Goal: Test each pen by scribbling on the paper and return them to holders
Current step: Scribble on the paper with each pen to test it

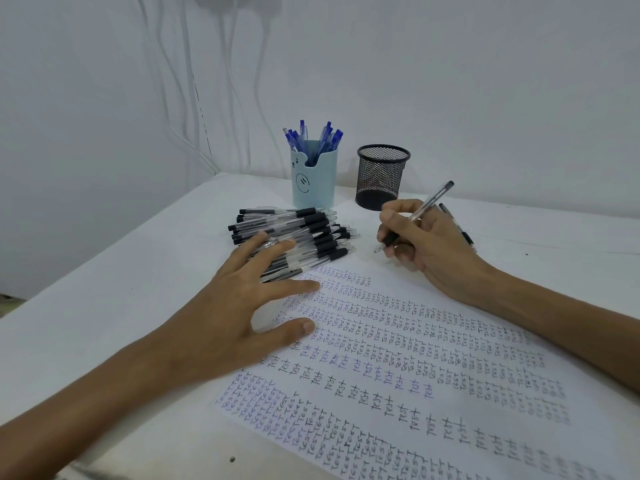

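My right hand [429,244] grips a clear black-grip pen [417,214] in a writing hold, its tip just above the far corner of the paper [398,344], which is covered in rows of "test" scribbles. My left hand [242,306] lies flat with spread fingers, touching a pile of black pens [304,233] and the paper's left edge. A light-blue bear holder [313,178] at the back holds several blue pens [311,136]. Beside it stands a black mesh holder [381,176] that looks empty.
Another black pen [459,226] lies on the white table [138,289] behind my right hand. White walls close in at the back and left, with cables hanging in the left corner. The table's left edge runs diagonally.
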Motion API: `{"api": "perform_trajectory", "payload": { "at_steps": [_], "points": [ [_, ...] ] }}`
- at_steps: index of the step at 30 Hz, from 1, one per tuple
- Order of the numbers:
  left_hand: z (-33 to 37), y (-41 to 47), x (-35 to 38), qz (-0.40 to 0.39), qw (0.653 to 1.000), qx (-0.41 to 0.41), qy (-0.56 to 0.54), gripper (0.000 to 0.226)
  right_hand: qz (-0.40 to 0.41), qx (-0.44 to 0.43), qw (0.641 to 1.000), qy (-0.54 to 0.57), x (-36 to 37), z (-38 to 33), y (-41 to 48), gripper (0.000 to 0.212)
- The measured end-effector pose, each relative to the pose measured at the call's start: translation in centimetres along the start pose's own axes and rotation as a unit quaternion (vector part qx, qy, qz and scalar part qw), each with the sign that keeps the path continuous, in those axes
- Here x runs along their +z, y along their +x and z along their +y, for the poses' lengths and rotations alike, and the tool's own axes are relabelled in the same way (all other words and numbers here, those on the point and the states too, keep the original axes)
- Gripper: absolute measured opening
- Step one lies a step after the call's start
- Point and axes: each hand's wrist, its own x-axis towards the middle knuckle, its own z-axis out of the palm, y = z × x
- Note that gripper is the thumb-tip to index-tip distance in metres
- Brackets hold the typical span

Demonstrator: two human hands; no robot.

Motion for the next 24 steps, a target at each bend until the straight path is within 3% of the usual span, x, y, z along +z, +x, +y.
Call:
{"api": "perform_trajectory", "payload": {
  "at_steps": [6,11,13,15,19,24],
  "points": [
    [0.0,0.1,0.0,0.003,1.000,0.000,-0.003,0.053,0.078,0.088,0.989,0.086,0.1,-0.8,0.5,0.046],
    [0.0,0.0,0.0,0.002,1.000,-0.001,-0.009,0.054,0.094,0.084,0.991,0.054,-1.2,-1.3,1.2,0.043],
    [0.0,0.0,0.0,0.002,1.000,-0.002,-0.008,0.054,0.106,0.075,0.991,-0.023,-2.4,-1.6,1.8,0.045],
    [0.0,0.0,0.1,0.007,1.000,0.001,-0.006,0.054,0.113,0.058,0.977,-0.169,-3.8,-1.9,2.4,0.048],
    [-0.1,0.0,0.1,0.010,1.000,0.002,-0.008,0.053,0.163,0.035,0.894,-0.416,-7.4,-2.5,4.2,0.045],
    [-0.1,0.0,0.1,0.009,1.000,0.001,-0.012,0.054,0.176,0.067,0.835,-0.517,-11.2,-2.2,5.1,0.043]
  ]
}}
